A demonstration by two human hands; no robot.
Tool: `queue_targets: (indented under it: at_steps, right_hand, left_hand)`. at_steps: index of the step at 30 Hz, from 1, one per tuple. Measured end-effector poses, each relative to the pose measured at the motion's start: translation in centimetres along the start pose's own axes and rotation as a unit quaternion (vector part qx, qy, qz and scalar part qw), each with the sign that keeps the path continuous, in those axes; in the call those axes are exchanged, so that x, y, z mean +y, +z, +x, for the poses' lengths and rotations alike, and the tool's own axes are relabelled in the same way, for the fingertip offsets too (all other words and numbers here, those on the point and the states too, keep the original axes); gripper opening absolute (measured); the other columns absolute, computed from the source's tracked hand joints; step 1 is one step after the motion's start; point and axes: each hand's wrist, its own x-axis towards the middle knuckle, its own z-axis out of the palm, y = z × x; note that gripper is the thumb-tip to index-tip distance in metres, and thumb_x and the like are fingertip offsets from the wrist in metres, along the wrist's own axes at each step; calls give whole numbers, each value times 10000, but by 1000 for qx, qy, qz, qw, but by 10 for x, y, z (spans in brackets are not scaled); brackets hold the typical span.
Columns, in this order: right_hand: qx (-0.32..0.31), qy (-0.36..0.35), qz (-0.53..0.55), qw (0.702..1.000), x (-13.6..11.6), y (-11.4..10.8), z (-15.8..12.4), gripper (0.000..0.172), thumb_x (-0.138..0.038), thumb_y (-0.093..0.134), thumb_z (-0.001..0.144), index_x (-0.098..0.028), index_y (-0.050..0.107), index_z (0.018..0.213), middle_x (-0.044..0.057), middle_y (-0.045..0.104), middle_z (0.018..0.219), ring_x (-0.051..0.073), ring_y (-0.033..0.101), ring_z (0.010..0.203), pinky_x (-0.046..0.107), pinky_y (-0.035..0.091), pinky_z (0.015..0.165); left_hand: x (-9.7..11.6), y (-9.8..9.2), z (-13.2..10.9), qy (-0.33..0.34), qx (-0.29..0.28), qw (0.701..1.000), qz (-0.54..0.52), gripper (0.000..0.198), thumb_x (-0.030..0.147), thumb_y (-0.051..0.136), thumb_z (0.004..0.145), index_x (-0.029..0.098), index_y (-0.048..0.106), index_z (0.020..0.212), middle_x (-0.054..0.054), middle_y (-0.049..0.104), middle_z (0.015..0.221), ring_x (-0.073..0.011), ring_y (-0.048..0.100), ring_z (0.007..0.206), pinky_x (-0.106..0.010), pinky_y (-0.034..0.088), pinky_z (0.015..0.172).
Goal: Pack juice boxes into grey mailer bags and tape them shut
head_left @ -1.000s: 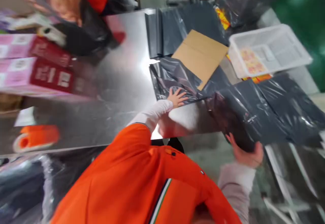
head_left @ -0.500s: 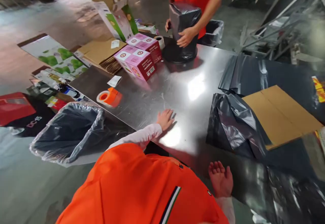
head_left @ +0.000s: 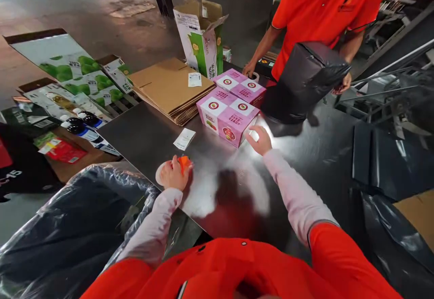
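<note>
Left hand (head_left: 175,175) moved, gripping orange tape (head_left: 185,161) near paper (head_left: 184,139), half-open right hand (head_left: 260,140) beside 2 pink boxes (head_left: 224,109).

Flat cardboard stack (head_left: 166,86), open green-and-white carton (head_left: 208,48), plastic-lined bin (head_left: 144,206)

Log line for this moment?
left hand: on orange tape roll | right hand: beside near pink box | paper slip: on table

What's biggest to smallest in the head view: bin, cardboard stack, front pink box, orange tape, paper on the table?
1. Bin
2. Cardboard stack
3. Front pink box
4. Orange tape and paper: unsure, because the left hand covers some tape.
</note>
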Motion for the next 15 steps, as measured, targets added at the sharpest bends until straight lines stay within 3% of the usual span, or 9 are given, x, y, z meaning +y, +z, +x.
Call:
queue_targets:
  at_steps: [2,4,7,11,15]
  right_hand:
    - [-58,-82,-131,986,-32,38,85,300,-408,648,1004,-160,769,1121,182,753,1292,326,646,1304,490,453,1226]
    - [-84,-87,-223,967,-55,75,160,372,-349,492,1101,-128,766,1223,184,747,1317,313,645,1307,469,455,1217]
    - [-147,-81,-286,943,-70,122,237,428,-334,433,1130,-164,731,1385,149,678,1486,293,586,1407,439,450,1219]
    - [-188,-38,-324,927,-58,163,269,443,-438,461,1125,-250,725,1426,119,581,1612,307,541,1444,568,340,1281]
    - [-181,-18,-341,922,-49,171,262,497,-427,368,1146,-242,692,1474,144,501,1665,304,501,1453,597,227,1299]
  left_hand:
    - [-23,4,-8,-42,-36,998,34,759,402,622,1010,10,487,1646,-349,520,1560,-511,534,1428,-664,406,1201]
    - [-36,14,-16,-42,-66,995,68,700,390,606,1040,34,525,1638,-324,540,1576,-479,553,1434,-653,361,1242]
    - [-50,33,-20,-17,-79,992,98,641,362,562,1078,77,534,1652,-282,625,1529,-423,581,1443,-658,292,1287]
    - [-68,52,-18,28,-59,994,87,582,320,537,1080,124,586,1626,-259,714,1420,-392,648,1384,-655,325,1273]
    - [-74,53,-21,52,-37,995,74,638,202,572,990,101,585,1620,-269,711,1418,-415,631,1404,-708,312,1267]
